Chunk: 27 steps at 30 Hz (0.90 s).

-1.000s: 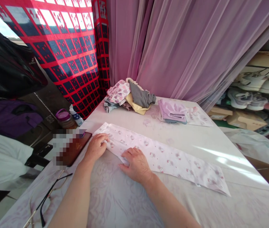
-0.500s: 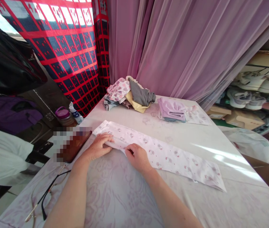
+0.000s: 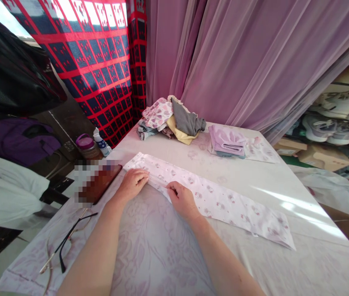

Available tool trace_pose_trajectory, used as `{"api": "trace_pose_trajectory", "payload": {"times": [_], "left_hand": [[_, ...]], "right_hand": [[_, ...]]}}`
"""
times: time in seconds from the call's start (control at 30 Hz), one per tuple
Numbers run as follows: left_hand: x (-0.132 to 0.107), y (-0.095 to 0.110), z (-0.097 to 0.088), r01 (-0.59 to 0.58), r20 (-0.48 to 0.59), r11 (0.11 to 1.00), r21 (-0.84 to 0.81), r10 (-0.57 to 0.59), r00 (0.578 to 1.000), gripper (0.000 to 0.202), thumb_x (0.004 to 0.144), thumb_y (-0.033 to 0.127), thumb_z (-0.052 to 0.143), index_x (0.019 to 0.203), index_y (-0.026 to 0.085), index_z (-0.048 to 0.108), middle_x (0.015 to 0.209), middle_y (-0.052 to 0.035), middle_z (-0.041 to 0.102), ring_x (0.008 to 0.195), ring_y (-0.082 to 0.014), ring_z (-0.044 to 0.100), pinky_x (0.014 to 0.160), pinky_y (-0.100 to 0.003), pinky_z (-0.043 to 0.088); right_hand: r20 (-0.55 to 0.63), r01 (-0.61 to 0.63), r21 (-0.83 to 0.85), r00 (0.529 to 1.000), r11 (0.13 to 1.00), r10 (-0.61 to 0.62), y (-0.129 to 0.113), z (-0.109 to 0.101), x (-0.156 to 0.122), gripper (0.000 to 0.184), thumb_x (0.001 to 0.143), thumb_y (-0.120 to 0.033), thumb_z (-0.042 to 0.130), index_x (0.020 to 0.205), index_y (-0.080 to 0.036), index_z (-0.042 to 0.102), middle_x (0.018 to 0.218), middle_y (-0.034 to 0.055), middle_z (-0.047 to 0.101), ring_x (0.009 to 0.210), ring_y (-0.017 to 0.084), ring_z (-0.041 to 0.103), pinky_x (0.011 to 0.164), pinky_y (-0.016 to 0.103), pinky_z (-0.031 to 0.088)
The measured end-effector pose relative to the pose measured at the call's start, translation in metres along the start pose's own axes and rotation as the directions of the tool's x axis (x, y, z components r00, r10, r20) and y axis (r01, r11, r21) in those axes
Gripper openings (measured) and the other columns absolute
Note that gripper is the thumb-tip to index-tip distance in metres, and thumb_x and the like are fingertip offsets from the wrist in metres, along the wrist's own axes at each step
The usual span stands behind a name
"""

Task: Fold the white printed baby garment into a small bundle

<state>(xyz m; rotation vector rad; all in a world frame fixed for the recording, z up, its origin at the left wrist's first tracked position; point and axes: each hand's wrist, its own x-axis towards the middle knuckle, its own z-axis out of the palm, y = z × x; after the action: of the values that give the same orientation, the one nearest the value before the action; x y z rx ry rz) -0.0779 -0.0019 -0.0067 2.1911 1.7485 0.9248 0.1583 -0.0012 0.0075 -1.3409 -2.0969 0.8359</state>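
Note:
A long, narrow folded garment (image 3: pixel 211 193), white-pink with small cartoon figures, lies slantwise across the bed. A small white tag shows at its near edge toward the right end. My left hand (image 3: pixel 134 183) rests flat on the garment's left part, fingers stretched out over the cloth. A short way to the right, my right hand (image 3: pixel 182 199) is closed, its thumb and forefinger pinching the near edge. The cloth under both hands is partly hidden.
Rumpled clothes (image 3: pixel 174 119) lie heaped at the back, beside a folded lilac stack (image 3: pixel 226 139). Eyeglasses (image 3: pixel 66 242) and a blurred-out dark flat object (image 3: pixel 100 187) lie at left. A bottle (image 3: pixel 101 142) and lidded jar (image 3: pixel 86 146) stand beyond the bed (image 3: pixel 150 255).
The view has shifted slightly, moving the surroundings a little to the right. My left thumb has drawn in closer to the fingers. Both hands remain at the garment's near edge.

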Motion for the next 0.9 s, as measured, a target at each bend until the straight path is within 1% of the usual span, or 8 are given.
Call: {"api": "trace_pose_trajectory", "payload": {"times": [0.17,0.27,0.4,0.47,0.57,0.73,0.83,0.9], "left_hand": [[-0.002,-0.001,-0.005,0.003,0.021,0.998,-0.058,-0.002,1.0,0.025,0.089,0.027,0.051,0.08,0.024,0.075,0.105,-0.0049,0.076,0.108,-0.0227,0.066,0.1,-0.043,0.048],[-0.003,0.001,-0.007,0.027,0.043,0.997,-0.077,-0.024,0.999,0.029,0.089,0.027,0.049,0.075,0.025,0.074,0.105,-0.0042,0.076,0.112,-0.0228,0.064,0.104,-0.043,0.046],[-0.006,0.002,-0.011,0.052,0.096,0.994,-0.092,-0.043,0.994,0.015,0.081,0.029,0.06,0.077,0.025,0.073,0.115,-0.0051,0.073,0.121,-0.0253,0.058,0.109,-0.046,0.041],[-0.009,0.003,-0.013,0.059,0.128,0.993,-0.107,-0.045,0.991,0.011,0.079,0.027,0.062,0.081,0.025,0.073,0.12,-0.0058,0.07,0.125,-0.0256,0.055,0.112,-0.046,0.038],[-0.011,0.003,-0.017,0.061,0.174,0.991,-0.119,-0.04,0.984,0.014,0.076,0.023,0.062,0.086,0.025,0.072,0.125,-0.0058,0.067,0.13,-0.0249,0.05,0.115,-0.045,0.035],[-0.011,0.003,-0.018,0.068,0.219,0.993,-0.1,-0.045,0.975,0.026,0.07,0.014,0.059,0.092,0.025,0.07,0.13,-0.0045,0.064,0.136,-0.0242,0.044,0.115,-0.044,0.033],[-0.011,0.003,-0.017,0.074,0.227,0.993,-0.091,-0.051,0.972,0.017,0.075,0.018,0.06,0.087,0.025,0.069,0.131,-0.0047,0.064,0.136,-0.0248,0.044,0.116,-0.047,0.031],[-0.011,0.002,-0.015,0.065,0.217,0.994,-0.09,-0.044,0.975,0.01,0.079,0.022,0.061,0.083,0.025,0.069,0.129,-0.0049,0.065,0.135,-0.0247,0.045,0.116,-0.049,0.031]], "right_hand": [[0.031,-0.006,0.064,1.0,0.998,0.004,0.003,-0.001,-0.001,0.023,0.085,-0.019,0.048,0.093,-0.022,0.069,0.075,-0.0003,0.069,0.066,0.015,0.061,0.066,0.025,0.043],[0.06,0.063,0.096,0.996,0.993,-0.069,0.004,-0.004,-0.002,0.021,0.078,-0.013,0.053,0.083,-0.023,0.071,0.079,-0.0003,0.072,0.074,0.015,0.063,0.071,0.024,0.045],[0.067,0.101,0.097,0.992,0.99,-0.107,0.001,-0.005,-0.004,0.02,0.074,-0.009,0.056,0.073,-0.023,0.07,0.078,-0.0008,0.072,0.074,0.014,0.063,0.071,0.024,0.046],[0.044,0.119,0.057,0.992,0.991,-0.122,-0.001,-0.004,-0.005,0.018,0.076,-0.01,0.057,0.072,-0.023,0.07,0.077,-0.0006,0.071,0.075,0.014,0.063,0.073,0.024,0.046],[0.016,0.172,-0.052,0.985,0.984,-0.171,-0.003,0.0,-0.006,0.015,0.077,-0.013,0.06,0.072,-0.023,0.069,0.077,0.0002,0.071,0.079,0.016,0.063,0.078,0.026,0.046],[0.063,0.193,-0.145,0.981,0.97,-0.186,-0.005,0.001,-0.009,0.008,0.076,-0.017,0.069,0.08,-0.023,0.071,0.088,0.0027,0.071,0.089,0.019,0.063,0.085,0.03,0.045],[0.081,0.198,-0.185,0.979,0.963,-0.185,-0.007,0.001,-0.009,0.007,0.076,-0.02,0.071,0.082,-0.023,0.073,0.088,0.0036,0.07,0.09,0.02,0.062,0.084,0.031,0.045],[0.084,0.217,-0.196,0.975,0.956,-0.204,-0.007,0.001,-0.009,0.008,0.079,-0.019,0.069,0.082,-0.024,0.074,0.088,0.0034,0.07,0.089,0.019,0.062,0.083,0.031,0.045]]}}
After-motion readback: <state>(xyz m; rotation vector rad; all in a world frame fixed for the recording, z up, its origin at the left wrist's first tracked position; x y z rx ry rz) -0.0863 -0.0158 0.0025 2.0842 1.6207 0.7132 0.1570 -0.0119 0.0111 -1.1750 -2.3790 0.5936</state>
